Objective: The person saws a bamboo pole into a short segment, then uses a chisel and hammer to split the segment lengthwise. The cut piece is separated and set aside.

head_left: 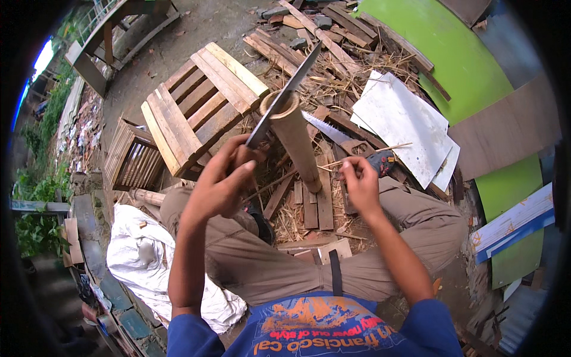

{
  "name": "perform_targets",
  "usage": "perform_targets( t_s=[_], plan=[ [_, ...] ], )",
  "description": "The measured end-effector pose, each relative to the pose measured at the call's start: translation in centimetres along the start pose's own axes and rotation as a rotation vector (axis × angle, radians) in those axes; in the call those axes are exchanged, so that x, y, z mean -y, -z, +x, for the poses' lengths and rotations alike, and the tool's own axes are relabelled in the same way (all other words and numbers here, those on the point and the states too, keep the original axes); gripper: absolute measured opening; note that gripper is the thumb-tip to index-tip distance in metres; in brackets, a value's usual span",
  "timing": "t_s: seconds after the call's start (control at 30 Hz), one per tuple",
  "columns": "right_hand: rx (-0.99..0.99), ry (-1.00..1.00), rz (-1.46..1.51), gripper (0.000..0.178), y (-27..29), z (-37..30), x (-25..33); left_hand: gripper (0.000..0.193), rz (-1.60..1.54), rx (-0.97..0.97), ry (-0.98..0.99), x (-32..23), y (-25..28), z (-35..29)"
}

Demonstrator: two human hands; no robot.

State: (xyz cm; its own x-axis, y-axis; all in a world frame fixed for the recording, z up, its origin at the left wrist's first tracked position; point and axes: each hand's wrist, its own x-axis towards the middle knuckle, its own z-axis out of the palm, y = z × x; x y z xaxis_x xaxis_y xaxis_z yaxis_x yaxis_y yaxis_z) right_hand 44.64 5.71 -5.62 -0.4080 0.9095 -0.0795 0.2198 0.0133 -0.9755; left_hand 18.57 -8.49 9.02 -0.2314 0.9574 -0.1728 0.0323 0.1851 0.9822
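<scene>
My left hand (223, 181) is closed round the handle of a long knife (284, 97). Its blade points up and away to the right, crossing the rim of a thick bamboo tube (295, 140); whether they touch I cannot tell. Fairly upright, the tube stands between my legs on wooden boards (318, 208), its open end toward me. Between the fingertips of my right hand (361, 184) is a thin bamboo stick (389, 147), running roughly sideways. Just beyond that hand lies a handsaw (327, 128) with a wooden handle, partly behind the tube.
A slatted wooden pallet-like frame (202, 104) and a slatted crate (135, 156) stand at the left. White sheets (404, 125) and green panels (452, 59) lie right. Scrap wood (351, 30) and shavings are piled beyond. White cloth (140, 250) lies by my left side.
</scene>
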Motion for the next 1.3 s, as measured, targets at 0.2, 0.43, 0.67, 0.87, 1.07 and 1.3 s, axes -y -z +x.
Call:
perform_targets(
  t_s=[0.2,0.43,0.67,0.87,1.07,1.3],
  plan=[
    [0.086,-0.03,-0.425,0.035,-1.7,11.9,-17.5,0.039,0.236,-0.158,0.02,3.6,5.0,-0.3],
    [0.23,-0.43,-0.627,0.058,-13.5,20.9,-25.2,0.036,0.084,-0.247,0.212,4.2,6.7,-1.2],
    [0.12,-0.379,-0.661,0.061,-18.8,22.0,-24.9,0.041,0.07,-0.276,0.158,5.4,7.7,-1.5],
    [-0.139,-0.07,-0.457,0.055,-13.0,21.4,-23.2,0.036,0.125,-0.295,0.161,4.8,6.8,-0.8],
    [-0.3,0.262,0.042,0.033,0.8,22.3,-13.2,0.036,0.304,-0.25,0.085,3.2,5.4,0.6],
    [-0.307,-0.104,0.816,0.038,8.4,14.3,-1.7,0.027,0.486,-0.188,-0.057,0.6,2.2,2.5]
  ],
)
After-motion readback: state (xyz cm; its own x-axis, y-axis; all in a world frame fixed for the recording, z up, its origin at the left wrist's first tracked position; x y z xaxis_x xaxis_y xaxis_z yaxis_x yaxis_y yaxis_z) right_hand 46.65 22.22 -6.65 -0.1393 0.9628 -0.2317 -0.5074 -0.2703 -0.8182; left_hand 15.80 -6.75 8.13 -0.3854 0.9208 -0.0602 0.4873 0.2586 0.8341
